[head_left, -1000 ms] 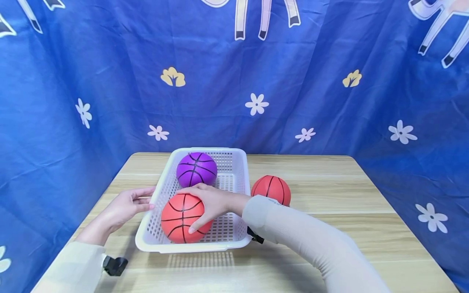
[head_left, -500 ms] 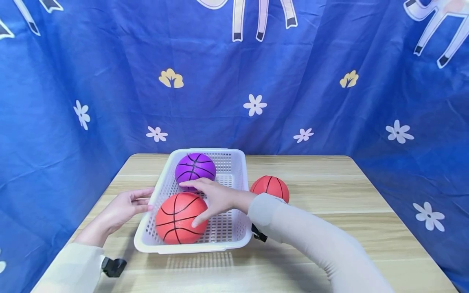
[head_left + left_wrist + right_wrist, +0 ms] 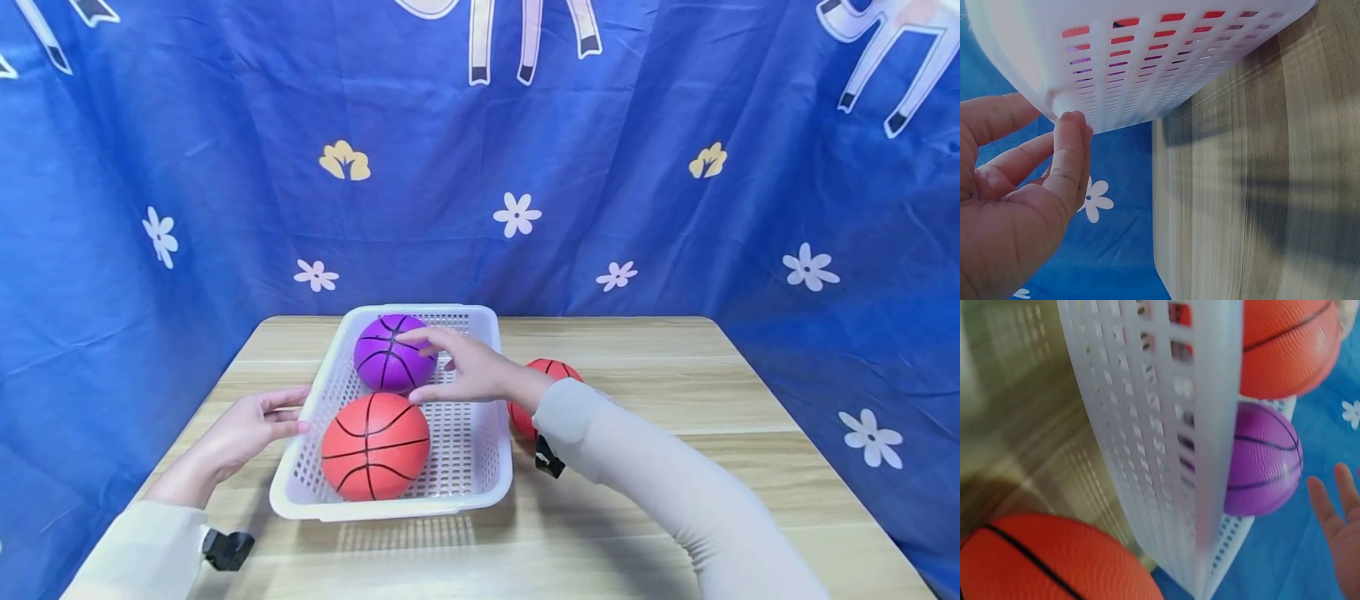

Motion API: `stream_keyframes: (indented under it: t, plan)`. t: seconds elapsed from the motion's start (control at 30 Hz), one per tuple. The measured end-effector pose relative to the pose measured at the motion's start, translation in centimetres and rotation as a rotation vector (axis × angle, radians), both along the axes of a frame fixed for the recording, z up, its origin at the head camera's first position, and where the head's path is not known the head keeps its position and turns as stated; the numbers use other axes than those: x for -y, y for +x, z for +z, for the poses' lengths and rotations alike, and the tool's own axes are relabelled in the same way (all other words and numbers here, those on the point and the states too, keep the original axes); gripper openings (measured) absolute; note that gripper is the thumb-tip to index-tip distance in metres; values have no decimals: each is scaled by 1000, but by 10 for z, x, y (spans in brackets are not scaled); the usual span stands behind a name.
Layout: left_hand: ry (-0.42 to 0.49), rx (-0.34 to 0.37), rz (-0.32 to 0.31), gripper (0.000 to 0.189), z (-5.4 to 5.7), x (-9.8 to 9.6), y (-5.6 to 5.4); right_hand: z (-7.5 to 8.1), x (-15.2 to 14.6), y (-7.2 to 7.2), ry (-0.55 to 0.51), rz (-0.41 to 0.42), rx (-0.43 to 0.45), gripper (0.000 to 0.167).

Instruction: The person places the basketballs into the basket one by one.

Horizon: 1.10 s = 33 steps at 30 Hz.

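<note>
A white perforated basket [image 3: 457,433] stands on the table, holding a purple toy basketball [image 3: 386,367] at the back and an orange toy basketball [image 3: 375,450] in front. My right hand [image 3: 472,371] hovers over the basket with thumb and fingers spread and nothing in its grasp. In the head view its fingers overlap the purple ball; in the right wrist view they are apart from it. My left hand [image 3: 251,429] touches the basket's left rim with its fingertips, fingers fairly straight. A second orange ball [image 3: 1054,562] sits outside, right of the basket, partly hidden by my right arm in the head view.
The wooden table [image 3: 660,383] extends to the right of the basket and in front of it. Blue printed cloth [image 3: 420,217] hangs behind and along both sides. A black wrist camera [image 3: 228,550] is strapped below my left hand.
My right hand has let go of the orange ball in the basket and lifted back and to the right. That ball settled at the front left. My left hand stays at the rim.
</note>
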State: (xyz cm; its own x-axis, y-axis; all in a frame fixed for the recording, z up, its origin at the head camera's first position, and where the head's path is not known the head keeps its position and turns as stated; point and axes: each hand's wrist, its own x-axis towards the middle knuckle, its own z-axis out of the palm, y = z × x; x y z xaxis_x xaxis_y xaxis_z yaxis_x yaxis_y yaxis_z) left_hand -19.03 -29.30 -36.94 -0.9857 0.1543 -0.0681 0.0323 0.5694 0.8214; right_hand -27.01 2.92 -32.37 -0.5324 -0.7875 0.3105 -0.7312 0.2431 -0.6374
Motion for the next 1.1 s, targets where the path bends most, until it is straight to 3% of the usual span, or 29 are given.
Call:
stream_keyframes:
  t: [0.2,0.53,1.1]
  plan:
    - [11,0,-1,63,-1,0,0,7,-18,-9,-73,-75,-52,57]
    - [1,17,5,63,1,0,0,4,-58,-22,-141,-198,-129,54]
    - [12,-1,-6,63,1,1,-1,-23,-124,-28,-137,-388,-76,61]
